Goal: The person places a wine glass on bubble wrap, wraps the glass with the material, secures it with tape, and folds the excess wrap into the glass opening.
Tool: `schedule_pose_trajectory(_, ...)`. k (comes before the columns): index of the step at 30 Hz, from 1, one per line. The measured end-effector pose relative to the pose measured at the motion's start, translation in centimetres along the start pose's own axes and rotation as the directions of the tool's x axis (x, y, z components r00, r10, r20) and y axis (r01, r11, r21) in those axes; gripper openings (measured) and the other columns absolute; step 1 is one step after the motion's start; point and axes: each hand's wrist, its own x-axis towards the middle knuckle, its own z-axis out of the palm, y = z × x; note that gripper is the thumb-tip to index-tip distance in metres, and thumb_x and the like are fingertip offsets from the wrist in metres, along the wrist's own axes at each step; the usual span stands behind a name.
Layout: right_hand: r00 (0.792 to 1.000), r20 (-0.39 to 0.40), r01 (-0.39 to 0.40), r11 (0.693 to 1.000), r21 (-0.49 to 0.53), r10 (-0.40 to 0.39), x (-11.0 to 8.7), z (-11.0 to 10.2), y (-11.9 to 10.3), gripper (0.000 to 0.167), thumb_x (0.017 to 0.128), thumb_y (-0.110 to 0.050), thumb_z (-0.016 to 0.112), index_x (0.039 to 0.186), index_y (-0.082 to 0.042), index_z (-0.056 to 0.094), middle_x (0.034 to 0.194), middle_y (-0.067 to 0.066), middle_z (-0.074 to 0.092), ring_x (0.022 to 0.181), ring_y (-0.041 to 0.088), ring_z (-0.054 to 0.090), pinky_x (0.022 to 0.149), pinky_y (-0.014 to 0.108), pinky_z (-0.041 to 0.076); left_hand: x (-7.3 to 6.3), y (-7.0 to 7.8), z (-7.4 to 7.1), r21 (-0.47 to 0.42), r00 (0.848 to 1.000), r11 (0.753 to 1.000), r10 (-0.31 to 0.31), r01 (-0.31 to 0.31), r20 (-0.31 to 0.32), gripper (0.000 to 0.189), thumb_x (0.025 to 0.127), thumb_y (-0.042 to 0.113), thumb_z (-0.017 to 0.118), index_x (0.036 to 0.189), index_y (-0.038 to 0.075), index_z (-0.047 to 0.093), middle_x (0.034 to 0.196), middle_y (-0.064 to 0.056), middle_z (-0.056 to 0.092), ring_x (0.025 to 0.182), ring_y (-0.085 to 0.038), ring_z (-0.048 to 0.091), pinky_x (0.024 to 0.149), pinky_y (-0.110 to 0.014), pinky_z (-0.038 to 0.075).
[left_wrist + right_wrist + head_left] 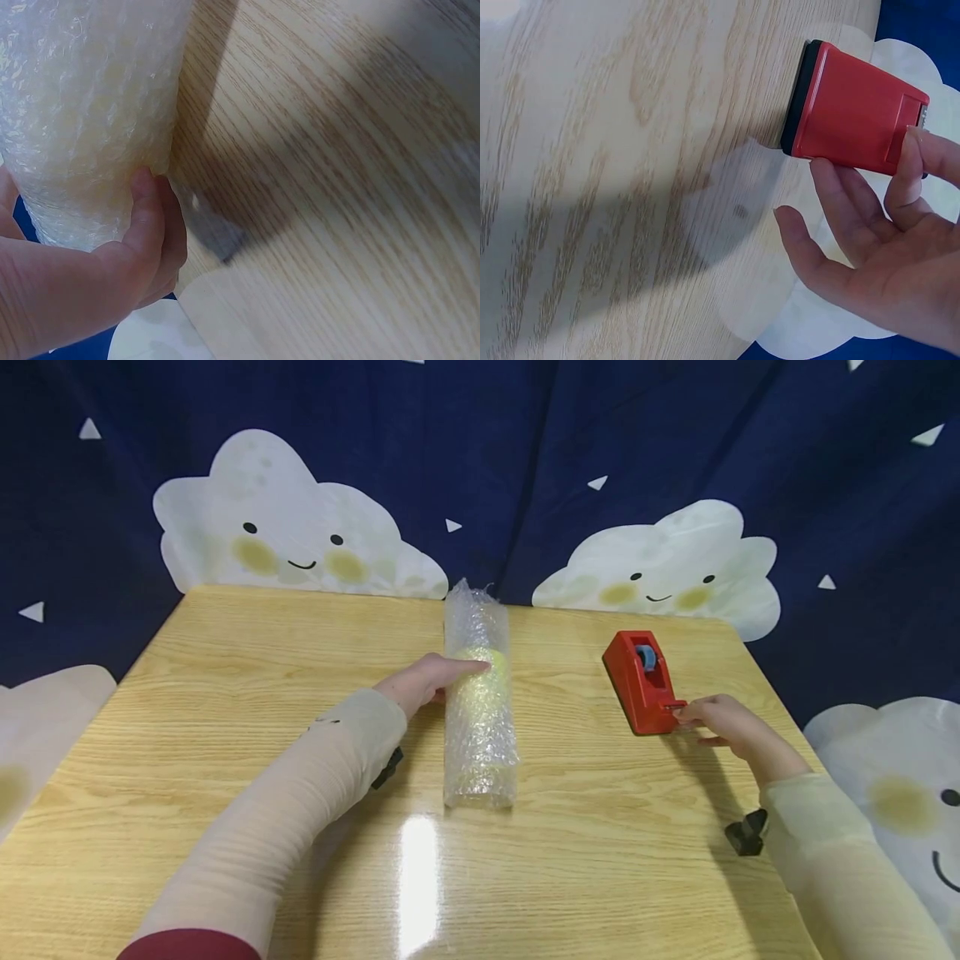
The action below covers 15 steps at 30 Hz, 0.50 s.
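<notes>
A bubble-wrapped bundle (482,735), yellowish inside, lies lengthwise on the wooden table. My left hand (431,681) holds its left side; one digit stretches over the top, and in the left wrist view curled fingers (150,217) press the bubble wrap (90,112) low by the table. To the right stands a red tape dispenser (637,685) with a blue-cored tape roll (646,657). My right hand (723,722) is at its front end, thumb and index finger pinching by the serrated cutter (922,116), the other fingers spread beneath. The tape end is mostly hidden by the fingertips.
The wooden table (300,643) ends at a dark blue curtain (480,468) printed with smiling clouds. Glare marks the tabletop at the front. Black wrist mounts (746,833) hang under both forearms.
</notes>
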Motion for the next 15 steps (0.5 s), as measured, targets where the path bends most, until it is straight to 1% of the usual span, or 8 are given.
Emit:
schedule_pose_trajectory(2,1.0,0.006,0.0,1.0,-0.003,0.0,0.01,0.11,-0.15,0.052,0.095,-0.023,0.043,0.131,0.015,0.04,0.124,0.024,0.051,0.122,0.041,0.042,0.098,0.053,0.043,0.01,-0.03,-0.07,0.0,1.0,1.0,-0.001,0.001,-0.003,0.096,0.08,0.046,0.07,0.147,0.002,0.017,0.147,-0.011,0.032,0.127,-0.025,0.042,0.109,-0.035,0.034)
schedule_pose_trajectory(4,1.0,0.012,0.001,1.0,-0.01,0.0,0.07,0.19,-0.27,0.054,0.094,-0.023,0.043,0.132,0.016,0.039,0.129,0.028,0.046,0.123,0.043,0.04,0.098,0.053,0.043,-0.01,-0.05,-0.13,0.001,1.0,1.0,-0.004,0.004,-0.007,0.097,0.079,0.047,0.07,0.147,0.002,0.017,0.146,-0.011,0.033,0.126,-0.025,0.042,0.109,-0.035,0.034)
schedule_pose_trajectory(6,1.0,0.015,0.003,1.0,-0.015,-0.003,0.15,0.22,-0.37,0.052,0.094,-0.022,0.043,0.131,0.015,0.041,0.129,0.028,0.047,0.124,0.043,0.04,0.098,0.053,0.043,-0.08,-0.07,-0.21,0.004,1.0,1.0,-0.009,0.009,-0.011,0.097,0.079,0.047,0.07,0.147,0.003,0.017,0.146,-0.011,0.033,0.126,-0.025,0.042,0.109,-0.036,0.034)
schedule_pose_trajectory(9,1.0,0.014,0.002,1.0,-0.02,-0.001,0.31,0.2,-0.5,0.044,0.094,-0.021,0.045,0.122,0.012,0.05,0.128,0.026,0.049,0.124,0.043,0.039,0.098,0.055,0.042,-0.22,-0.06,-0.32,0.005,1.0,1.0,-0.021,0.021,-0.015,0.097,0.079,0.048,0.069,0.147,0.004,0.017,0.146,-0.011,0.033,0.126,-0.025,0.042,0.11,-0.036,0.032)
schedule_pose_trajectory(11,1.0,0.012,0.006,0.999,-0.032,-0.006,0.4,0.17,-0.57,0.041,0.094,-0.021,0.045,0.119,0.011,0.053,0.129,0.029,0.047,0.125,0.045,0.038,0.099,0.057,0.04,-0.31,-0.03,-0.4,0.002,1.0,1.0,-0.025,0.025,-0.017,0.096,0.079,0.048,0.069,0.147,0.004,0.017,0.147,-0.011,0.032,0.126,-0.025,0.041,0.11,-0.036,0.032)
schedule_pose_trajectory(12,1.0,0.01,0.009,0.999,-0.039,-0.008,0.46,0.16,-0.6,0.041,0.094,-0.021,0.045,0.118,0.011,0.054,0.129,0.031,0.046,0.125,0.045,0.037,0.1,0.058,0.039,-0.34,-0.02,-0.42,-0.002,0.999,1.0,-0.027,0.027,-0.018,0.096,0.079,0.048,0.07,0.147,0.004,0.017,0.147,-0.011,0.032,0.126,-0.025,0.041,0.11,-0.036,0.032)
schedule_pose_trajectory(15,1.0,0.01,0.014,0.998,-0.065,-0.013,0.52,0.11,-0.56,0.045,0.094,-0.021,0.043,0.123,0.013,0.049,0.137,0.034,0.037,0.127,0.047,0.033,0.101,0.06,0.035,-0.33,0.01,-0.44,-0.01,1.0,1.0,-0.02,0.02,-0.015,0.097,0.079,0.047,0.07,0.148,0.003,0.016,0.148,-0.011,0.031,0.127,-0.025,0.041,0.11,-0.036,0.033)
